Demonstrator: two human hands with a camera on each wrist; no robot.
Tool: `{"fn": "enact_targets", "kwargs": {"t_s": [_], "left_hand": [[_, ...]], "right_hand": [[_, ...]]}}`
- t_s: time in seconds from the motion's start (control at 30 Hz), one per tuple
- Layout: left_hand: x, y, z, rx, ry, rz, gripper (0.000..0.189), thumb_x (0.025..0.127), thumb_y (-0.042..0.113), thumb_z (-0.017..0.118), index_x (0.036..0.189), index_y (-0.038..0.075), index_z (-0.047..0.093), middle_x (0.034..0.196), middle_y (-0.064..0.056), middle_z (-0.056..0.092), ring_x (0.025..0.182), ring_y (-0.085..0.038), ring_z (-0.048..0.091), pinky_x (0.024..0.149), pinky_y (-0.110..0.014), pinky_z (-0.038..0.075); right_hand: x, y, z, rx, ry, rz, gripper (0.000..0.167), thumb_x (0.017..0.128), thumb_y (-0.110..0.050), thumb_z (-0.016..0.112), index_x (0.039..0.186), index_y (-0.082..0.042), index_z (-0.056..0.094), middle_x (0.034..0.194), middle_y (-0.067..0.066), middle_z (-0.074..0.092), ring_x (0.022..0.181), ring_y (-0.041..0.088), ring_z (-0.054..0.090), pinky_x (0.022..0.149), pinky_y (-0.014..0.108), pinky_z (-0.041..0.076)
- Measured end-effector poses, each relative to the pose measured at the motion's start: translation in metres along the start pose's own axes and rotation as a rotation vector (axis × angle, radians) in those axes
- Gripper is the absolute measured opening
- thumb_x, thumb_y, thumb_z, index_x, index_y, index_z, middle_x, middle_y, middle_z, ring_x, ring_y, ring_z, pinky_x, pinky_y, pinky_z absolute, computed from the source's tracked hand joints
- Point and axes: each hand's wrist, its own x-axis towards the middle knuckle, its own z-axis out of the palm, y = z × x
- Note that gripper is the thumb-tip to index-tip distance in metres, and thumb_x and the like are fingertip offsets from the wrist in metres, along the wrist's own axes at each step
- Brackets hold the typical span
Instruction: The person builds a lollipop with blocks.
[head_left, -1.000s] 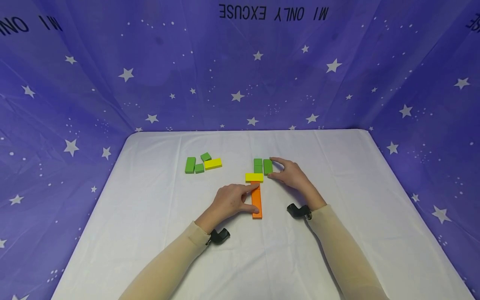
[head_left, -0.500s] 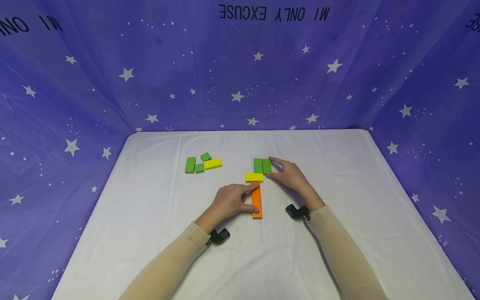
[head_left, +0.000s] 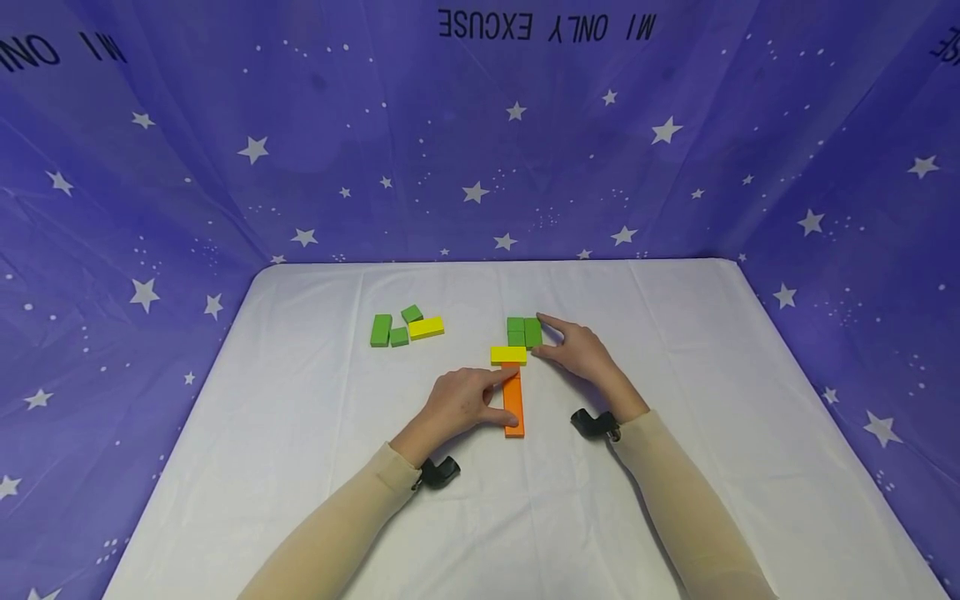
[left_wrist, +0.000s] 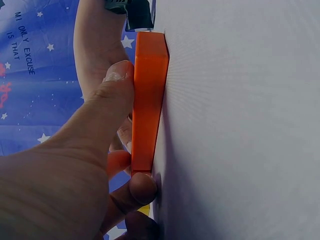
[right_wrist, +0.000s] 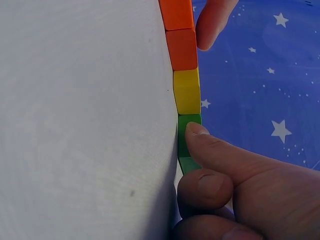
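My left hand [head_left: 459, 398] holds a long orange block [head_left: 513, 402], thumb near its close end and forefinger at its far end. The left wrist view shows the thumb against this orange block [left_wrist: 150, 100]. Beyond it lies a short orange block [right_wrist: 182, 50], then a yellow block [head_left: 508, 356] set crosswise. Two small green cubes [head_left: 516, 332] sit behind the yellow one. On their right, touching them, is a longer green block [head_left: 533, 332], pinched end to end between the thumb and forefinger of my right hand [head_left: 581, 346].
To the left lie a loose green block [head_left: 381, 330], two small green cubes [head_left: 399, 337] and a yellow block [head_left: 426, 327]. A white cloth [head_left: 300, 400] covers the table; starry purple curtains [head_left: 480, 150] rise behind and at the sides.
My right hand has moved slightly left, bringing the longer green block against the two green cubes and closing the gap. The left hand has stayed in place.
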Motion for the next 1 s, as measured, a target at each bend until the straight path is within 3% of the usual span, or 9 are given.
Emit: {"fn": "enact_targets", "kwargs": {"t_s": [0.33,0.8,0.9,1.0], "left_hand": [[-0.001,-0.002,0.001,-0.014,0.002,-0.004,0.085,0.067,0.069,0.076,0.143,0.035,0.054,0.064,0.008,0.046,0.056,-0.01,0.041,0.052,-0.029,0.028],[0.0,-0.002,-0.001,-0.027,0.003,-0.01,0.083,0.069,0.067,0.077,0.142,0.035,0.054,0.062,0.008,0.046,0.054,-0.011,0.04,0.052,-0.028,0.026],[0.001,-0.002,0.0,-0.026,0.005,-0.006,0.083,0.069,0.067,0.077,0.143,0.036,0.053,0.062,0.008,0.046,0.054,-0.011,0.041,0.051,-0.028,0.026],[0.0,-0.003,0.0,-0.027,0.008,-0.003,0.083,0.069,0.068,0.076,0.143,0.038,0.053,0.061,0.008,0.046,0.053,-0.011,0.041,0.051,-0.028,0.027]], "right_hand": [[-0.002,-0.003,-0.001,0.014,-0.007,-0.012,0.074,0.086,-0.049,0.072,0.151,-0.027,0.044,0.145,0.018,0.049,0.131,0.041,0.045,0.102,0.059,0.036],[-0.02,-0.014,0.004,-0.052,-0.035,-0.021,0.083,0.084,-0.067,0.064,0.153,-0.031,0.038,0.14,0.019,0.053,0.12,0.04,0.055,0.094,0.059,0.042],[-0.024,-0.015,0.007,-0.068,-0.026,-0.039,0.086,0.081,-0.072,0.062,0.153,-0.031,0.039,0.134,0.018,0.058,0.113,0.037,0.059,0.09,0.056,0.045],[-0.028,-0.016,0.01,-0.087,-0.029,-0.056,0.09,0.079,-0.077,0.058,0.153,-0.03,0.038,0.114,0.016,0.068,0.094,0.031,0.063,0.081,0.05,0.049]]}}
